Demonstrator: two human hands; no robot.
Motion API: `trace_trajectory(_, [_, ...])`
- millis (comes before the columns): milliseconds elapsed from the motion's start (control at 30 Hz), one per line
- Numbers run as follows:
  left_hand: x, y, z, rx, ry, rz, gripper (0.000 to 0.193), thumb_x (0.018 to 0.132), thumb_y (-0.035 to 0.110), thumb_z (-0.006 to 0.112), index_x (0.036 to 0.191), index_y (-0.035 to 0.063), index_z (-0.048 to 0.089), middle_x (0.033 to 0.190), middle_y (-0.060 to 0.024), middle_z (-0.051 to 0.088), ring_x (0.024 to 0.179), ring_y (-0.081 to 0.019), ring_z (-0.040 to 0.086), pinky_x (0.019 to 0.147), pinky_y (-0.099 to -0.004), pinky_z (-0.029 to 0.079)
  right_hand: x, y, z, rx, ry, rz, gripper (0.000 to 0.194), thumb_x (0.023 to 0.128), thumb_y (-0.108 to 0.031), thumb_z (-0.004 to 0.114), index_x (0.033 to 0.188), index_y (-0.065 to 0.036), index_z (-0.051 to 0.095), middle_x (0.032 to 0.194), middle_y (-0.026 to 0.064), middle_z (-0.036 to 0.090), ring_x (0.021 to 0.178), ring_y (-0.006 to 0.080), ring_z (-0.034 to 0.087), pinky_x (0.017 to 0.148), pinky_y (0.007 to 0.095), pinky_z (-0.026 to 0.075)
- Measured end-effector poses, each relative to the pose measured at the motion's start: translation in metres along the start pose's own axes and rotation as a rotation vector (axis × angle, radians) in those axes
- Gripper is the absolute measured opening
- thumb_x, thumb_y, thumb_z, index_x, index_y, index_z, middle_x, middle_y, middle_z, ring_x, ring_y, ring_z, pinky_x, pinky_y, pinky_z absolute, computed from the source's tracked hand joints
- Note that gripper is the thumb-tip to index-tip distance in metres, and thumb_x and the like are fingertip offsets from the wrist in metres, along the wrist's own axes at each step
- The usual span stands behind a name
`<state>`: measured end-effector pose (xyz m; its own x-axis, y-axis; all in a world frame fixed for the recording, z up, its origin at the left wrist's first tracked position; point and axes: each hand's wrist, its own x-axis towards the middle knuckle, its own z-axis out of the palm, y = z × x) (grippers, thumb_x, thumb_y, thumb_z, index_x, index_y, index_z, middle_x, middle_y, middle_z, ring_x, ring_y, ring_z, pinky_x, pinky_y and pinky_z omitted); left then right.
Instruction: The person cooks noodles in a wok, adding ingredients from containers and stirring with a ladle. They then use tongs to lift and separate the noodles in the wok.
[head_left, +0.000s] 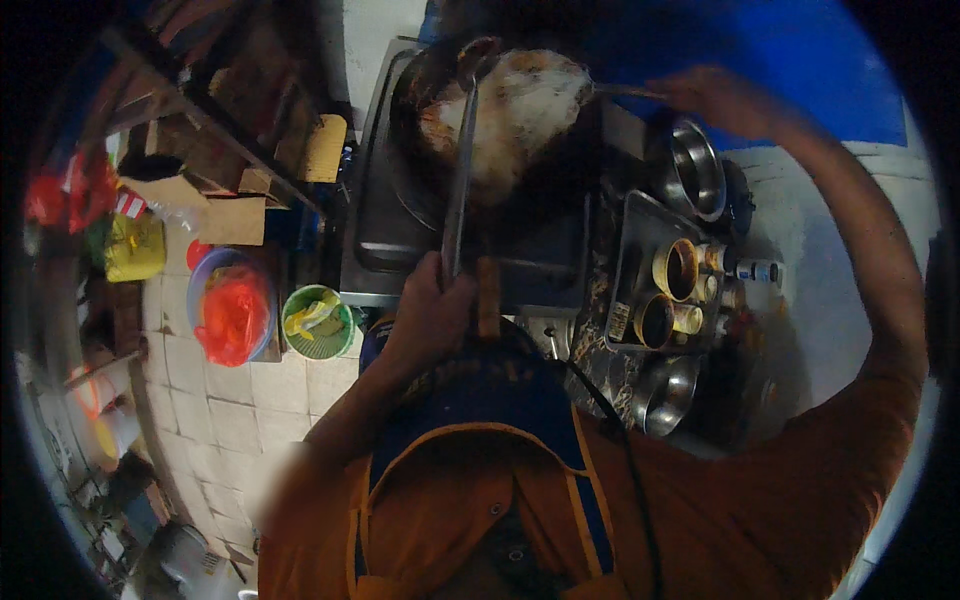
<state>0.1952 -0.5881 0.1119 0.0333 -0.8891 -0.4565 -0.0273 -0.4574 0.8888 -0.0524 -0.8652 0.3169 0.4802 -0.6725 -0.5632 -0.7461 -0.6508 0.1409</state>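
My left hand (435, 304) is closed around the long metal handle of a ladle (463, 165), whose bowl lies at the far side of a dark wok (420, 176). Pale, browned food (517, 112) fills much of the wok; it is blurred, so its kind is unclear. At the far right, my right hand (716, 97) grips the thin handle of a utensil (630, 90). That utensil's other end meets the food and cannot be made out. The wok's wooden handle (489, 296) points towards my body, beside my left hand. Under the wok is a metal stove (367, 277).
Right of the stove, a metal tray (626, 217) carries sauce bowls (679, 270) and several small jars. Steel bowls (697, 169) stand beyond and nearer. On the left are a green basket (319, 322), a basin with a red plastic bag (232, 315), and cardboard boxes (232, 217).
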Motion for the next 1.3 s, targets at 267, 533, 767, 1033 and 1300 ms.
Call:
trace_trajectory(267, [0.084, -0.04, -0.036, 0.283, 0.094, 0.207, 0.033, 0.086, 0.021, 0.058, 0.108, -0.003, 0.056, 0.078, -0.0139, 0.062, 0.067, -0.0239, 0.059, 0.06, -0.0392, 0.048, 0.038, -0.01, 0.035, -0.324, -0.121, 0.018, 0.032, 0.093, -0.01, 0.052, 0.123, -0.014, 0.063, 0.116, 0.0154, 0.063, 0.111, 0.03, 0.058, 0.088, 0.0416, 0.051])
trace_trajectory(533, [0.092, -0.13, -0.006, 0.772, -0.05, 0.616, 0.033, 0.089, 0.016, 0.054, 0.116, -0.0032, 0.053, 0.096, -0.0208, 0.063, 0.086, -0.0348, 0.063, 0.075, -0.0399, 0.051, 0.064, 0.028, 0.289, 0.77, 0.064, -0.17, 0.041, 0.1, -0.022, 0.047, 0.14, -0.018, 0.047, 0.122, 0.0162, 0.062, 0.116, 0.0277, 0.058, 0.095, 0.0353, 0.047])
trace_trajectory(767, [0.055, -0.099, -0.002, 0.404, -0.057, 0.276, 0.029, 0.088, 0.019, 0.056, 0.108, -0.0012, 0.054, 0.095, -0.0238, 0.06, 0.088, -0.0314, 0.061, 0.074, -0.045, 0.049, 0.129, -0.029, 0.296, 0.704, 0.676, -0.181, 0.04, 0.098, -0.03, 0.052, 0.135, -0.016, 0.054, 0.1, 0.0166, 0.068, 0.093, 0.0255, 0.065, 0.086, 0.0371, 0.049])
trace_trajectory(1033, [0.036, -0.051, 0.003, 0.161, 0.117, 0.155, 0.026, 0.089, 0.019, 0.053, 0.101, -0.0036, 0.053, 0.075, -0.0137, 0.062, 0.062, -0.0212, 0.061, 0.052, -0.0371, 0.047, 0.046, 0.039, 0.173, 0.287, 0.443, -0.275, 0.038, 0.096, -0.022, 0.054, 0.134, -0.016, 0.056, 0.09, 0.0162, 0.065, 0.082, 0.0217, 0.063, 0.078, 0.0371, 0.052])
trace_trajectory(1300, [0.025, -0.043, -0.005, 0.413, -0.01, 0.493, 0.028, 0.088, 0.018, 0.054, 0.103, -0.0055, 0.055, 0.081, -0.0192, 0.064, 0.074, -0.0269, 0.064, 0.065, -0.0398, 0.051, -0.027, -0.01, 0.02, -0.032, 0.157, 0.028, 0.038, 0.093, -0.011, 0.055, 0.13, -0.017, 0.059, 0.106, 0.0153, 0.066, 0.094, 0.0316, 0.065, 0.081, 0.0418, 0.053])
